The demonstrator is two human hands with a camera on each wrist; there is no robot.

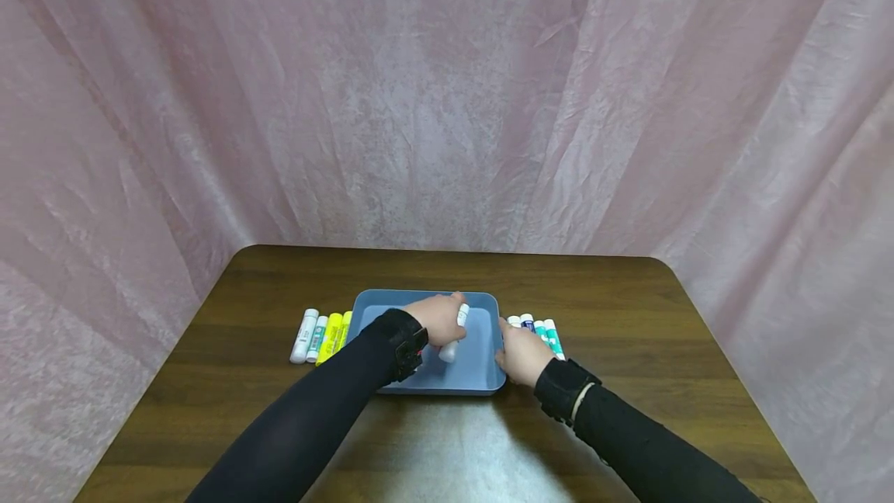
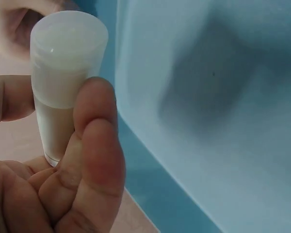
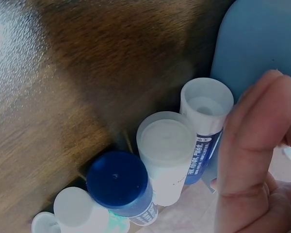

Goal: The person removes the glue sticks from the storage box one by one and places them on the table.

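Note:
Over the blue tray (image 1: 482, 379), my left hand (image 1: 438, 320) grips a white glue stick (image 1: 449, 351), tilted, with one end low toward the tray floor. In the left wrist view its frosted, translucent cap (image 2: 68, 58) shows between thumb and fingers. My right hand (image 1: 525, 353) holds the tray's right side, fingers along the outside of the wall and thumb at the rim. Close beside those fingers (image 3: 254, 141) is a glue stick with a white cap and blue label (image 3: 203, 145); part of the right hand lies outside its wrist view.
Right of the tray lies a row of glue sticks, among them one with a dark blue cap (image 3: 117, 178) and one with a teal label (image 1: 552, 338). On the left lie white glue sticks (image 1: 304, 336) and yellow ones (image 1: 330, 338). All rest on a wooden table (image 1: 594, 286).

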